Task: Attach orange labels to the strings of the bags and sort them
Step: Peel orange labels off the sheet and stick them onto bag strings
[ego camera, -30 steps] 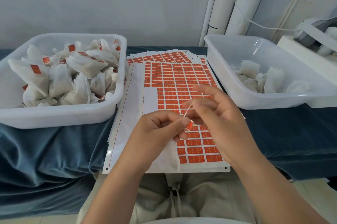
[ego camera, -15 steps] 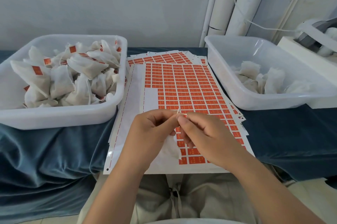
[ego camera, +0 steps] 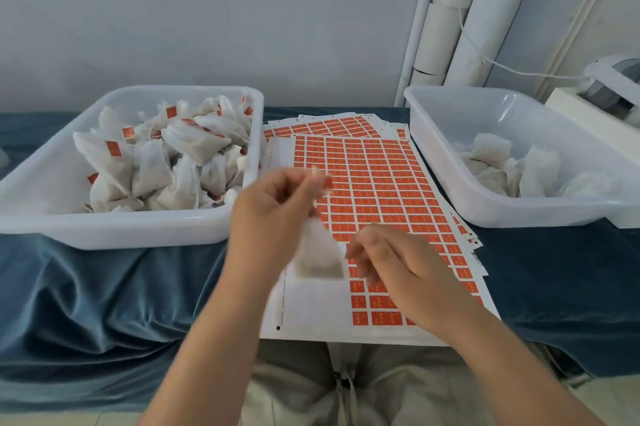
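Note:
My left hand (ego camera: 273, 211) is raised above the sheet of orange labels (ego camera: 374, 190) and pinches the string of a white bag (ego camera: 317, 257), which hangs blurred below the fingers. An orange label (ego camera: 325, 183) shows at the fingertips. My right hand (ego camera: 391, 259) hovers lower to the right, fingers loosely curled, holding nothing. The left white tub (ego camera: 114, 235) holds several labelled bags (ego camera: 166, 162). The right white tub (ego camera: 519, 211) holds bags without labels (ego camera: 512, 169).
More label sheets (ego camera: 325, 126) lie fanned out under the top sheet. A blue cloth (ego camera: 104, 304) covers the table. White pipes (ego camera: 460, 10) stand at the back right, and a white device (ego camera: 613, 93) sits beside the right tub.
My hands have parted. The left hand lifted up and to the left with the bag hanging from its string. The right hand let go and dropped lower right.

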{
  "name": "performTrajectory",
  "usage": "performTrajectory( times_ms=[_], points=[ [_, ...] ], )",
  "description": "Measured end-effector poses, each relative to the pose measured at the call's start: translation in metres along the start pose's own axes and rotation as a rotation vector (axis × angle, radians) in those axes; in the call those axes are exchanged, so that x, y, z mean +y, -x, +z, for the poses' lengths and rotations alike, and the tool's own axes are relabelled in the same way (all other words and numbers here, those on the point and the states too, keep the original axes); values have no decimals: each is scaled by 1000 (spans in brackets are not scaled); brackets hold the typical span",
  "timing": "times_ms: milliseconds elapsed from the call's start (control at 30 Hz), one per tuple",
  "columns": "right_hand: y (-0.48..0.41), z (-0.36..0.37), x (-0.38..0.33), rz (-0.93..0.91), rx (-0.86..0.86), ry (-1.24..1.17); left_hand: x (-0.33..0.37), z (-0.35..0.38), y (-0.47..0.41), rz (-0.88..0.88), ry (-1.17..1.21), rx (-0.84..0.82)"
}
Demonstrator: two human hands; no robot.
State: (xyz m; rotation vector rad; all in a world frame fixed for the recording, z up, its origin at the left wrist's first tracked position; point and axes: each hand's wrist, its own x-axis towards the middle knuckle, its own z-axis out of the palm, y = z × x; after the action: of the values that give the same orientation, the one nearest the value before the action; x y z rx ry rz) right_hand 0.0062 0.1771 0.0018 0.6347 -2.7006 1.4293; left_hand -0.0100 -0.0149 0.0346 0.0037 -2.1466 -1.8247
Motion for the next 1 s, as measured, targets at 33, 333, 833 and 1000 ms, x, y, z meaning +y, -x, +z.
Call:
performTrajectory(
  times_ms=[33, 333, 833, 1000],
  points=[
    [0, -2, 1, 8, -7, 9, 6, -8, -15, 40, -39, 38],
    [2, -1, 3, -28, -169, 202, 71, -101, -187, 354, -105, 303],
    [-5, -9, 17, -57, -201, 363, 38, -136, -205, 108, -921, -50],
    [-7, -26, 15, -8, -118, 376, 57, -89, -153, 310, -663, 49]
  ],
)
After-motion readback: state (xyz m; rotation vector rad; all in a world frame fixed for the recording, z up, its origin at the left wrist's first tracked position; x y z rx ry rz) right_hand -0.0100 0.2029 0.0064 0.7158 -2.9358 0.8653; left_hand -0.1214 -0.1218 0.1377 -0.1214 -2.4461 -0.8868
